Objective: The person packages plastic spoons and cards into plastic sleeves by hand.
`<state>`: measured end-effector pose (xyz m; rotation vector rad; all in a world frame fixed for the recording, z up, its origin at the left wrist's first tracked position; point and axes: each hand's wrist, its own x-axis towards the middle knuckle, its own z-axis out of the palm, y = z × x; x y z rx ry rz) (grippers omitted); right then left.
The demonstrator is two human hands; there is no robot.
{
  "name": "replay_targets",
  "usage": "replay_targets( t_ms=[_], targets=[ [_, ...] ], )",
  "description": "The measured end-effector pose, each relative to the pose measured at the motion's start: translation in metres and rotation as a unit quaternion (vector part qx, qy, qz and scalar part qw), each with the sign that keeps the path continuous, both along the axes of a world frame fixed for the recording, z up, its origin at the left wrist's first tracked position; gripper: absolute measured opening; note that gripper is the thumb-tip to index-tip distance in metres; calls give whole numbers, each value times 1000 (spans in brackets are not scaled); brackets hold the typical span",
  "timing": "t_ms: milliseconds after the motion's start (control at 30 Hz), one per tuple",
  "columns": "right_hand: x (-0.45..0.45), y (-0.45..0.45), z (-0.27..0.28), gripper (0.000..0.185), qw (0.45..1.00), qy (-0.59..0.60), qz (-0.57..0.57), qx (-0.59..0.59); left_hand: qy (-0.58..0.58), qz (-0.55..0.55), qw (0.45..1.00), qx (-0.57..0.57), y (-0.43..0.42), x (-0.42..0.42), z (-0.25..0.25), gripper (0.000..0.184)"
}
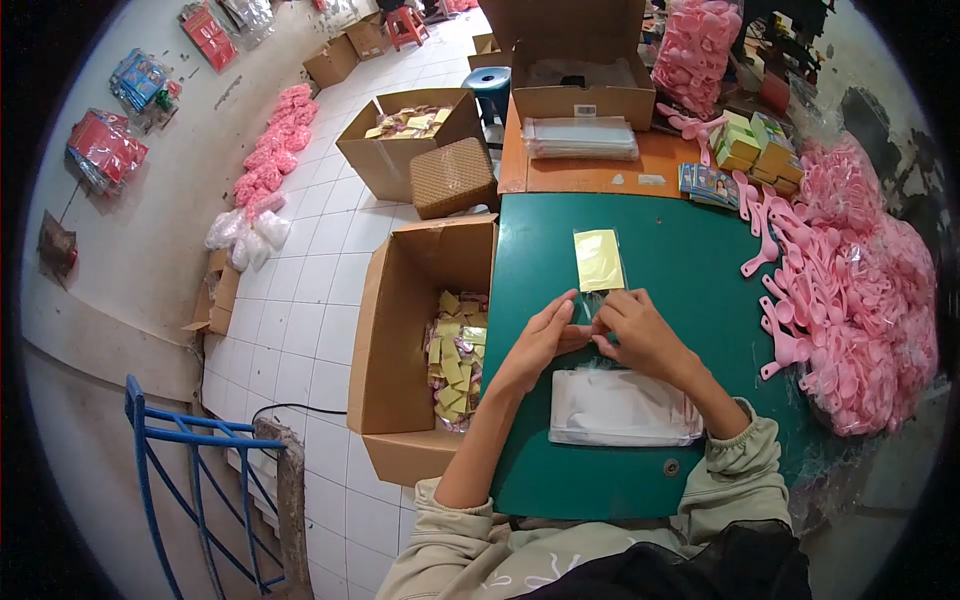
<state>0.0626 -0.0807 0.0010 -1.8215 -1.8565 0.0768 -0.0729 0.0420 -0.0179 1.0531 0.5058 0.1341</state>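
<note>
A clear plastic bag with a yellow card (598,260) inside lies on the green table, its lower end between my hands. My right hand (637,325) is closed, fingertips pinching the bag's lower end. My left hand (543,338) is beside it, fingers stretched out and thumb apart, touching the bag's left edge. Part of the bag is hidden behind the fingers. Just below my hands lies a stack of clear plastic bags (622,410).
An open cardboard box (385,350) of yellow-carded packets stands left of the green table (530,470). Pink plastic spoons and scoops (825,290) are heaped at the right. Farther back are small picture cards (710,184), more bags (580,140) and a wicker box (452,177).
</note>
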Motion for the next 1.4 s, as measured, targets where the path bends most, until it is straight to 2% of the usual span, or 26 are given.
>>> replay_targets(
  t_ms=[67,200,267,300,400,433,500,533,567,600,633,667,700,733,767,800,867,900,967,1067,1133,1233,1333,1400],
  targets=[
    [-3,1,-1,14,998,-57,1,21,-1,-2,1000,-22,-1,1,8,48],
    [-13,2,0,13,994,-102,27,33,-6,-26,998,58,-3,12,-6,49],
    [-12,1,-3,15,997,-35,58,44,-23,-39,992,118,5,16,-22,51],
    [-13,1,0,17,996,-1,72,50,4,-44,987,154,6,16,-20,51],
    [4,-16,36,16,989,120,87,-2,-38,11,998,47,1,14,-11,46],
    [17,-25,47,14,981,184,58,-7,-38,-10,998,41,3,12,-8,44],
    [59,-60,87,12,975,213,57,-27,-41,-48,998,29,8,7,-4,41],
    [80,-86,108,11,926,372,20,-57,-43,-52,997,32,9,5,-3,39],
    [110,-116,121,14,906,421,-10,-41,-44,-56,997,33,10,4,-4,37],
    [163,-150,120,17,928,373,5,-10,-46,-60,997,34,9,3,-6,35],
    [213,-179,127,18,937,322,-134,-33,-43,-77,995,42,9,3,-9,34],
    [261,-207,135,19,920,282,-264,-70,-42,-93,993,51,9,5,-13,33],
    [296,-229,135,22,894,128,-406,-143,-43,-107,991,62,10,7,-14,32],
    [306,-244,126,25,847,-29,-494,-192,-36,-119,990,70,10,7,-13,32],
    [300,-249,118,28,824,-111,-524,-185,-29,-129,988,78,9,6,-11,31],
    [279,-240,116,31,845,-142,-501,-120,-23,-136,987,84,9,8,-10,31],
    [213,-196,106,38,923,-111,-368,11,-34,-125,990,58,5,10,-9,30],
    [178,-170,97,41,954,-79,-287,45,-39,-116,991,52,4,11,-5,30],
    [121,-123,74,47,985,-17,-169,36,-52,-92,993,44,1,13,3,32],
    [59,-65,31,60,994,86,-67,-20,-72,-89,993,4,0,11,0,34],
    [41,-42,15,50,987,154,-52,-5,-108,-97,989,-12,-1,10,5,36],
    [43,-23,-7,34,990,136,2,30,-104,-107,989,6,1,8,1,37],
    [44,-21,-16,20,984,169,10,47,-93,-79,993,-6,3,4,4,28],
    [44,-24,-13,17,973,228,-8,29,-67,-52,984,158,0,7,-2,21]
  ],
)
